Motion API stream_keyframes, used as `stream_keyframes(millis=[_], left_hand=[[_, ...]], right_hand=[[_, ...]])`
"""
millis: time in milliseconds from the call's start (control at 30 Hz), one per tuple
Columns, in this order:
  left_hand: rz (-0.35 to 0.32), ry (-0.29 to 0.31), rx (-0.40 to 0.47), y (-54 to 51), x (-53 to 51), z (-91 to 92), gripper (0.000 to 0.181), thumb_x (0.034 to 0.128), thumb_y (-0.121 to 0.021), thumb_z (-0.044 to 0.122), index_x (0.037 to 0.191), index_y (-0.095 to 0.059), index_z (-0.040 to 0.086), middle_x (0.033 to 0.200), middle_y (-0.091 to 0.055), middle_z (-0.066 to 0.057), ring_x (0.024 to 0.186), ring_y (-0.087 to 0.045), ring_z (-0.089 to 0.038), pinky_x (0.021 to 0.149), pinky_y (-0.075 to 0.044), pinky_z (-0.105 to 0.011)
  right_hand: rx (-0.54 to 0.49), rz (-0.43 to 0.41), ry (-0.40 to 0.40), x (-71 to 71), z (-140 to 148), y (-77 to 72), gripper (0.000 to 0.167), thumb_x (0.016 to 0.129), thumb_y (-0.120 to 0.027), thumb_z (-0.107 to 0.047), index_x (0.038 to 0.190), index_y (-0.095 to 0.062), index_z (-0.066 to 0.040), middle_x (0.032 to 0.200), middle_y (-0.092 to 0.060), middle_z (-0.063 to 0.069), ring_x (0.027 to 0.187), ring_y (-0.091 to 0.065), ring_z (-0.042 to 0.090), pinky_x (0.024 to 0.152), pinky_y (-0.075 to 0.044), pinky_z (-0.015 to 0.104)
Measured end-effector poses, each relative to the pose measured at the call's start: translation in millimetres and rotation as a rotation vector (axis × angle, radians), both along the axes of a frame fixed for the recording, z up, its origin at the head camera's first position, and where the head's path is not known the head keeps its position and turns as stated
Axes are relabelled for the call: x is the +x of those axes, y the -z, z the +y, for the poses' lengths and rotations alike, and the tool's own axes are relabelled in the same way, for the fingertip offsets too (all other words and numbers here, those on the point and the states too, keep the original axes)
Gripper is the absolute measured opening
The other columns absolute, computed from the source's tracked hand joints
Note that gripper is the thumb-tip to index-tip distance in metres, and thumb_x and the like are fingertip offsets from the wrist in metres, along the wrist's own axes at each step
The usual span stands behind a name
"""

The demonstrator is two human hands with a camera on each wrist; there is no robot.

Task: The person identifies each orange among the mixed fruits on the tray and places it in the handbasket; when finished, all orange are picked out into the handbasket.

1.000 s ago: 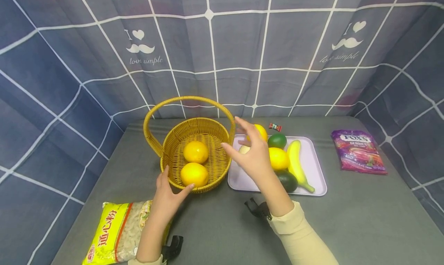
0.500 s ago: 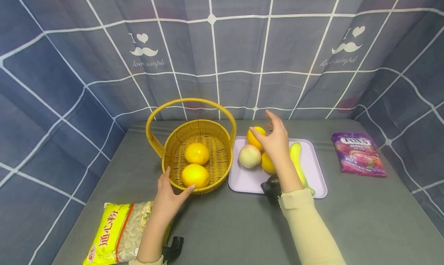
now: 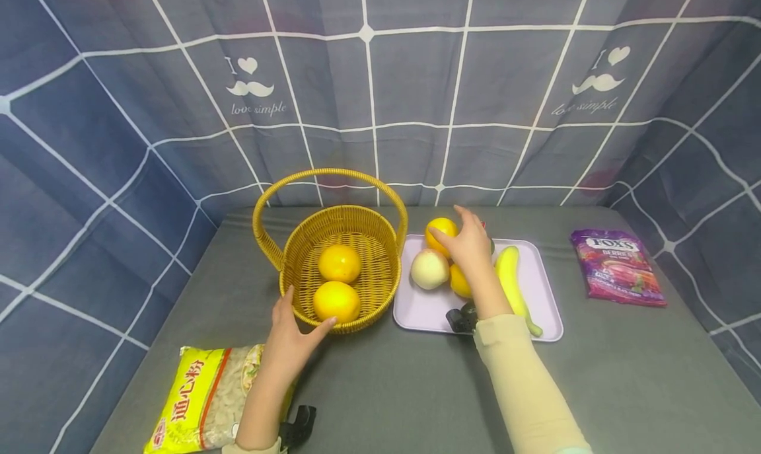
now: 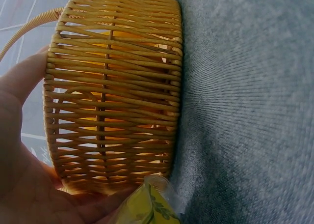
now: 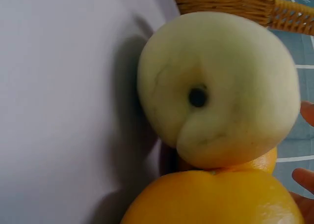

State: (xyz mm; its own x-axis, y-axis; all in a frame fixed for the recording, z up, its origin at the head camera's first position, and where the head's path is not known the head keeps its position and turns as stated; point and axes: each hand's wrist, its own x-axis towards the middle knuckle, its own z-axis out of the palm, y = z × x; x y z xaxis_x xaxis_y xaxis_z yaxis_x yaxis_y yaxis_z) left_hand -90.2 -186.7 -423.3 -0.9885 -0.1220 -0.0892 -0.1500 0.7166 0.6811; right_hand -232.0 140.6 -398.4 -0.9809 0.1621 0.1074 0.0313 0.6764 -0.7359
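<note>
My left hand (image 3: 288, 345) rests against the near left rim of a wicker basket (image 3: 389, 289), thumb and fingers spread; in the left wrist view it touches the woven wall (image 4: 113, 111). Two orange-yellow fruits, a rear one (image 3: 339, 263) and a front one (image 3: 336, 302), lie inside. My right hand (image 3: 473, 248) is over a lilac tray (image 3: 416, 318), fingers apart around the right side of an orange (image 3: 438, 236); a firm grip does not show. Beside it are a pale peach (image 3: 430, 269) and a partly covered yellow-orange fruit (image 3: 459, 282). The right wrist view shows the peach (image 5: 221, 86) close up.
A banana (image 3: 514, 289) lies on the tray's right side. A green fruit (image 3: 492, 245) is mostly hidden behind my hand. A yellow pasta bag (image 3: 202, 398) lies under my left forearm. A purple candy bag (image 3: 618, 267) is far right; a tall handle (image 3: 333, 172) arches over the basket.
My right hand has moved right from the basket's rim to the tray, then down slightly by the rear orange. My left hand has stayed at the basket.
</note>
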Motion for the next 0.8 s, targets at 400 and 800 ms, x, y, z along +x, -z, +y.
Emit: stream_keyframes(millis=[400, 800], left_hand=[[0.01, -0.005, 0.0, 1.9, -1.2, -1.0, 0.118, 0.0762, -0.063, 0.072, 0.155, -0.003, 0.008, 0.155, -0.007, -0.028, 0.136, -0.024, -0.049, 0.102, -0.028, -0.064], [0.007, 0.004, -0.01, 4.2, -1.5, -1.3, 0.119, 0.0751, -0.06, 0.075, 0.156, -0.002, 0.01, 0.155, -0.008, -0.027, 0.134, -0.028, -0.05, 0.1, -0.031, -0.065]], right_hand=[[0.091, -0.076, -0.071, -12.1, 1.1, 6.4, 0.076, 0.083, -0.068, -0.048, 0.142, -0.044, -0.007, 0.139, -0.046, 0.02, 0.124, -0.044, 0.04, 0.102, -0.033, 0.055], [0.148, -0.14, -0.084, -17.6, 0.1, 9.7, 0.078, 0.079, -0.068, -0.051, 0.139, -0.046, -0.007, 0.129, -0.054, 0.02, 0.111, -0.051, 0.04, 0.093, -0.04, 0.054]])
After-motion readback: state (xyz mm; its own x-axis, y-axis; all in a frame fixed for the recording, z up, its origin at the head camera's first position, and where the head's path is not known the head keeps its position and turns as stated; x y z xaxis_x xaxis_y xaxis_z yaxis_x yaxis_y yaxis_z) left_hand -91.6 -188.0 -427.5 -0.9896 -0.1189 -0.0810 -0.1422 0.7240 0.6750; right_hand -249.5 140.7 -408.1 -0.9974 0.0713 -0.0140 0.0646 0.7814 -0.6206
